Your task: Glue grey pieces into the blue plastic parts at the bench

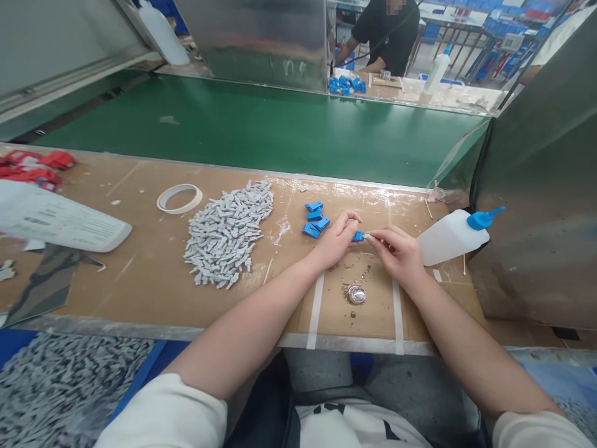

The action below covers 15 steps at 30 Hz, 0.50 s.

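My left hand is closed on a small blue part over the right side of the worktable. From the right, my right hand pinches a small light grey piece that meets the blue part's end. Several blue parts lie just left of my left hand. A large pile of grey pieces spreads farther left. Below my hands, a small shiny round metal object sits on the brown table surface between two strips of pale tape.
A white bottle with a blue nozzle lies right of my right hand. A tape roll and red parts are left. Beyond the table runs a green belt; a person sits behind it.
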Motion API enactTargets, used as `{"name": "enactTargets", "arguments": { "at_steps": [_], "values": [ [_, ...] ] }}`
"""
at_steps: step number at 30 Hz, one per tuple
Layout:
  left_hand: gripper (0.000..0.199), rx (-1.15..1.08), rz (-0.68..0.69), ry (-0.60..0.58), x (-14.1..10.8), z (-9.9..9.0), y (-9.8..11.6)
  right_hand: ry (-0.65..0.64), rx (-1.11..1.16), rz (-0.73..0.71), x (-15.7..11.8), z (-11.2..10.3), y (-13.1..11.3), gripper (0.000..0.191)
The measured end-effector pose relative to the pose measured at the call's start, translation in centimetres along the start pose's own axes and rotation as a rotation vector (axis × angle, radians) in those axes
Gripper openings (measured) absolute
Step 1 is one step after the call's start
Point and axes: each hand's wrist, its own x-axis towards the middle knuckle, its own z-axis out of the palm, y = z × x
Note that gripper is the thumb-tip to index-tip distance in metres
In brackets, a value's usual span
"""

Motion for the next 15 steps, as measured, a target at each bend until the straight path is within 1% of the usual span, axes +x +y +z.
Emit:
{"name": "enactTargets", "arguments": {
  "at_steps": [2, 3, 6, 8, 10, 15],
  "values": [
    [0.015, 0.168, 0.11, 0.088, 0.0, -0.1, -0.2, -0.094, -0.224, -0.03, -0.1, -0.2, -0.1, 0.029],
    [0.014, 0.243, 0.149, 0.113, 0.0, -0.2, -0.2, -0.146, -0.317, -0.034, -0.1, -0.3, 0.0, 0.031],
    [0.018, 0.392, 0.188, 0.137, 0.0, -0.2, -0.3, -0.28, -0.466, -0.033, -0.2, 0.1, 0.1, 0.03],
    [0.021, 0.433, 0.188, 0.139, -0.1, -0.1, -0.3, -0.32, -0.492, -0.015, -0.4, 0.5, 0.3, 0.026],
    [0.023, 0.441, 0.173, 0.144, -0.2, 0.0, -0.4, -0.328, -0.485, 0.012, -0.5, 1.0, 0.4, 0.022],
    [0.022, 0.432, 0.146, 0.146, -0.5, 0.3, -0.3, -0.342, -0.374, 0.034, -0.7, 1.6, 0.7, 0.02]
  ]
}}
